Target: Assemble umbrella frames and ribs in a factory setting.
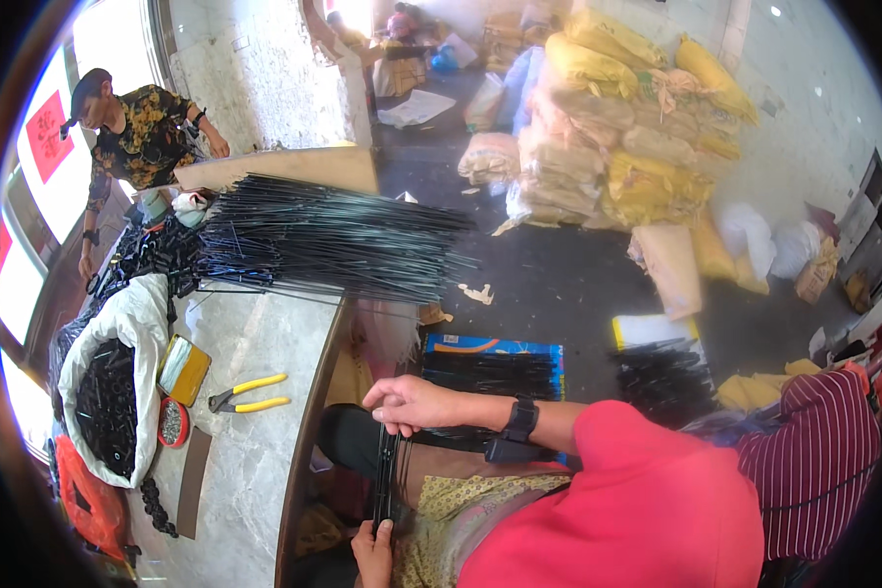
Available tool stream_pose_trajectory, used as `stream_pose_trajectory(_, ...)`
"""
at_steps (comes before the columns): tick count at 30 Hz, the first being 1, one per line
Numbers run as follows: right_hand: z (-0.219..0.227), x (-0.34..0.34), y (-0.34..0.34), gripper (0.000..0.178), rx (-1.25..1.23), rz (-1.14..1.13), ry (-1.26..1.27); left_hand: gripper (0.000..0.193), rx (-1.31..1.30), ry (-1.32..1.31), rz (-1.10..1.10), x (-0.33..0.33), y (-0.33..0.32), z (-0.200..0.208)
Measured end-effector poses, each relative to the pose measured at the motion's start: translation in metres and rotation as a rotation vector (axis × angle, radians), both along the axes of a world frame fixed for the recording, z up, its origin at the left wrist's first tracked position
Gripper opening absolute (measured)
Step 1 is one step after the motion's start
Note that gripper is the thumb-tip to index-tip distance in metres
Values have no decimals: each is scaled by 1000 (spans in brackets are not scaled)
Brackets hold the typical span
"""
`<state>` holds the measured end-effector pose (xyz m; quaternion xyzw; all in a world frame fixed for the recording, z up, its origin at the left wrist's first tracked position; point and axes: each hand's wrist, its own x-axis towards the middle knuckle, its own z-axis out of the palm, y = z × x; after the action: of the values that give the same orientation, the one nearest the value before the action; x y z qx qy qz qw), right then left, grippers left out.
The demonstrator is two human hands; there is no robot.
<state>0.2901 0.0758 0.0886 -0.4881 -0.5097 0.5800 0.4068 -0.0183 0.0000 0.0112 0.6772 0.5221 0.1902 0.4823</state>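
Several thin black rods point(386, 470) stretch in a narrow bundle between my two hands, over my lap. My left hand point(373, 555) closes round their lower end, thumb lying along them. At the upper end my right hand point(407, 404) has its fingers curled onto the rods; a black band is on that wrist. On the table point(255, 343) to the left lie yellow-handled pliers point(250, 392), jaws toward a red dish point(173, 422) of small metal pieces. A large pile of long black rods point(333, 238) lies across the table's far end.
A white sack point(143, 323) of black parts stands by a yellow-edged box point(182, 370) and a dark strip point(194, 485). Black rods point(490, 374) lie on a blue sheet beyond my right arm. Stacked sacks point(608, 147) fill the back. A co-worker point(147, 137) stands far left; a striped-sleeved person point(813, 461) is at right.
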Motion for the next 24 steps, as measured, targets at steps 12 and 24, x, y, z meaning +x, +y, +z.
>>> stream_pose_trajectory(12,34,-3,-8,45,106,42,-66,33,14,-69,5,-3,-3,-8)
stream_pose_trajectory(24,43,1,-11,46,88,40,-52,37,24,-26,48,5,2,6)
